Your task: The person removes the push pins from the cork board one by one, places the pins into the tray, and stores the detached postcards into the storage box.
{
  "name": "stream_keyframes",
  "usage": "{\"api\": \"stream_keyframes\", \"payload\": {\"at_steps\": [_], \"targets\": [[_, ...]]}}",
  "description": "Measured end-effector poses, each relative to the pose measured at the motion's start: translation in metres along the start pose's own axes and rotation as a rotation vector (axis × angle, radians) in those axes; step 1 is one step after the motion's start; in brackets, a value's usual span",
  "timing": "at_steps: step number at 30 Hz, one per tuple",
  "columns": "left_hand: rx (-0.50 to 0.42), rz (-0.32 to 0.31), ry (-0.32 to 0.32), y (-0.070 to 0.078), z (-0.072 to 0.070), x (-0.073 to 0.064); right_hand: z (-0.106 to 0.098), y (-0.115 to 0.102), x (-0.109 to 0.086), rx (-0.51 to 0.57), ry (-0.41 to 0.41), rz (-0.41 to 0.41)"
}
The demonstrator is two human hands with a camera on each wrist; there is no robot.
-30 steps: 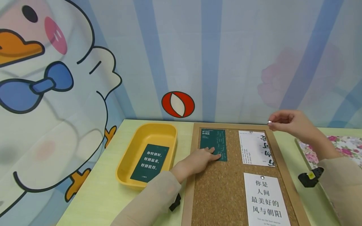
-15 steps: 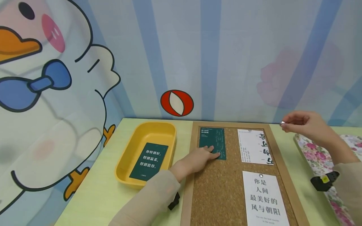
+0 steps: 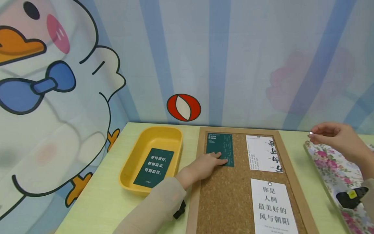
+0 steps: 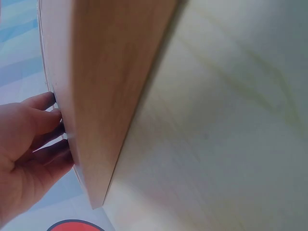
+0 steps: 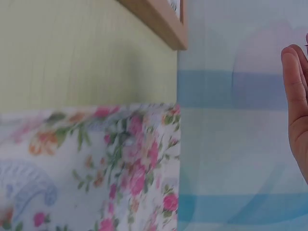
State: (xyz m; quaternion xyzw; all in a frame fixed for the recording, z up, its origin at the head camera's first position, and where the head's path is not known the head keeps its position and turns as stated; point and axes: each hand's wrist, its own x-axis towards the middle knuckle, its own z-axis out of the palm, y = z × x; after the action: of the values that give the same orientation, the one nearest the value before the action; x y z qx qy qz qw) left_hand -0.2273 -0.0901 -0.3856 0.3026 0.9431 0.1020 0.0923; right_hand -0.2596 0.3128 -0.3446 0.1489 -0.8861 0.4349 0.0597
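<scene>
A pale yellow-green worktop [image 3: 96,198] is meeting a blue-striped, cartoon-printed wall covering [image 3: 248,65] along its far edge. A wood-framed board of speckled cork [image 3: 225,201] is lying against that edge, bearing two white cards [image 3: 264,154] along its right side. At its far-left corner a smooth green card [image 3: 219,143] is lying under the spread, ungripping fingers of the left hand [image 3: 204,165]. The right hand [image 3: 339,138] is pinching a small shiny piece [image 3: 310,133] above the far-left corner of a flower-patterned panel [image 3: 324,162]. Towards the worktop's far-left corner, a rounded yellow tray [image 3: 162,143] is holding another green card [image 3: 154,167].
</scene>
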Motion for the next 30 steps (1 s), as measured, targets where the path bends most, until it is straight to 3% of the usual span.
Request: {"api": "stream_keyframes", "payload": {"at_steps": [5,16,21,30], "targets": [[-0.017,-0.011,0.006,-0.003,0.000,-0.003,-0.002,0.016,-0.004,-0.019,0.027,0.043],[-0.011,0.063,0.054,-0.005,0.001,0.000,-0.013,0.045,-0.016,-0.067,0.036,0.151],[-0.005,0.085,0.069,-0.005,0.003,0.002,-0.015,0.058,-0.021,-0.072,0.035,0.154],[0.008,0.115,0.090,-0.004,0.001,0.001,-0.017,0.099,-0.022,-0.106,0.011,0.225]]}}
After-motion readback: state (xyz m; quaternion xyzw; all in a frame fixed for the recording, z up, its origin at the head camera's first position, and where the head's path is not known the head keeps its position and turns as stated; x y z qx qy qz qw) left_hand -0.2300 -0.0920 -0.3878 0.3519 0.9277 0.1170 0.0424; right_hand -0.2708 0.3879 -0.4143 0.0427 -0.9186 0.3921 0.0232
